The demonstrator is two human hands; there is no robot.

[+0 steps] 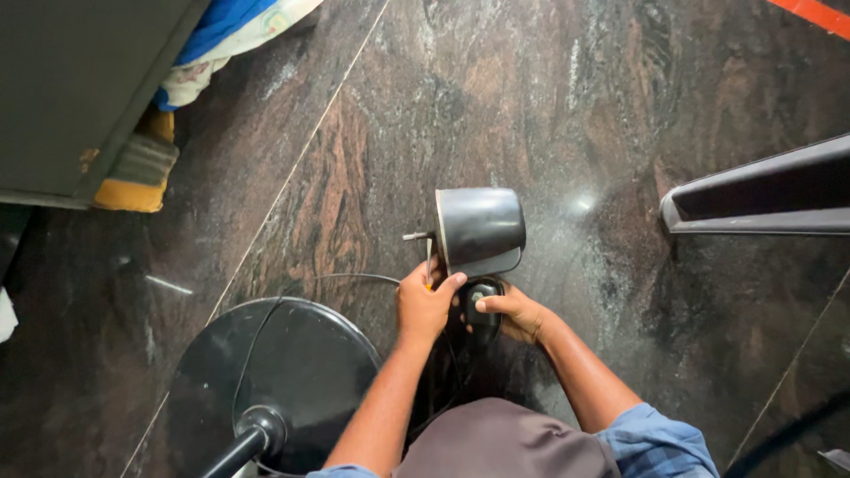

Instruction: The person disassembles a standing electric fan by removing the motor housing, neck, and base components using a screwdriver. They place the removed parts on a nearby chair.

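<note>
A black fan motor housing (479,227) with a short metal shaft sticking out to its left stands on its neck bracket (482,296) over the dark stone floor. My left hand (425,304) grips a screwdriver (429,261) with a thin metal shank, whose tip sits at the housing's left edge by the shaft. My right hand (516,312) holds the black neck bracket under the housing. Both forearms reach up from the bottom of the view.
A round black fan base (292,372) with its pole (248,438) lies at the lower left, a black cable (336,279) running over it. A grey metal channel (761,190) lies at the right. A grey cabinet (80,88) and folded cloth (142,159) sit top left.
</note>
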